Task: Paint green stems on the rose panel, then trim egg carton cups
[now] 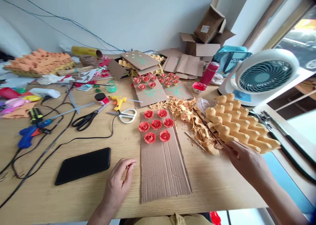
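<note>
My left hand (120, 177) rests near the table's front edge, fingers curled toward the thumb; nothing shows in it. To its right lies a corrugated cardboard strip (163, 172) bearing several red paper-pulp roses (156, 124) at its far end. My right hand (243, 157) is closed at the near end of a thin dark stick (207, 126), beside a yellow egg tray (234, 119). The stick's far end reaches over a heap of torn egg-tray scraps (185, 111). A short wooden stick (195, 141) lies between the scraps and the cardboard strip.
Left of the strip are a black phone (82, 166), black-handled scissors (86, 120), white-handled scissors (127, 116), a yellow glue gun (118, 101), a blue glue gun (27, 136) and loose cables. More roses on cardboard (151, 95) stand behind. A red paint cup (199, 87) and white fan (266, 73) stand right.
</note>
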`<state>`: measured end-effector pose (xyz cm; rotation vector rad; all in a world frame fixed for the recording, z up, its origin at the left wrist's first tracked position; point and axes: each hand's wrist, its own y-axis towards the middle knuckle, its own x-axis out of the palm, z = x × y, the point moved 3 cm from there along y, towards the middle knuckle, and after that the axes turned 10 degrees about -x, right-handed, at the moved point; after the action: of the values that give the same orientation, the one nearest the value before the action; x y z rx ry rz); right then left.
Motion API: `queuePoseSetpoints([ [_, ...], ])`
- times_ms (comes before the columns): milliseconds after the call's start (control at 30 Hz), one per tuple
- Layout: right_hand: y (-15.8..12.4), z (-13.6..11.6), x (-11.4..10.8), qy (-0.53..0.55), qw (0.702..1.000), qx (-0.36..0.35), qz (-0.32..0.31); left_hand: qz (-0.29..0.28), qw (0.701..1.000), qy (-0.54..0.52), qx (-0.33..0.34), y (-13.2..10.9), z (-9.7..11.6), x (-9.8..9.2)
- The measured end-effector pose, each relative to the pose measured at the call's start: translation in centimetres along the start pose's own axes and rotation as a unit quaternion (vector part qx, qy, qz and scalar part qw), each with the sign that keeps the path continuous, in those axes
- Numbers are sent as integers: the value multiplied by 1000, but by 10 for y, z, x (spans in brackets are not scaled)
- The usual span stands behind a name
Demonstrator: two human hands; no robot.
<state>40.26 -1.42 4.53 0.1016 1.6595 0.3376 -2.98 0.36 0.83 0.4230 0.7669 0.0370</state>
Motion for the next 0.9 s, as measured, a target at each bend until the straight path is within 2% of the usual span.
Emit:
queuePoseSetpoints([
  [267,20,3,12,-34,998,42,-23,-3,999,-11,-46,-5,3,2],
  [400,37,2,20,-65,991,90,-68,0,999,-19,-51,-7,2,0],
  [600,51,-12,21,-141,974,119,-129,2,999,-21,-28,-4,-2,0],
  [800,59,-14,23,-121,966,129,-191,-2,999,-21,-29,-2,-3,1],
  [900,61,-12,23,-114,966,137,-188,-1,999,-22,-35,-1,-4,1],
])
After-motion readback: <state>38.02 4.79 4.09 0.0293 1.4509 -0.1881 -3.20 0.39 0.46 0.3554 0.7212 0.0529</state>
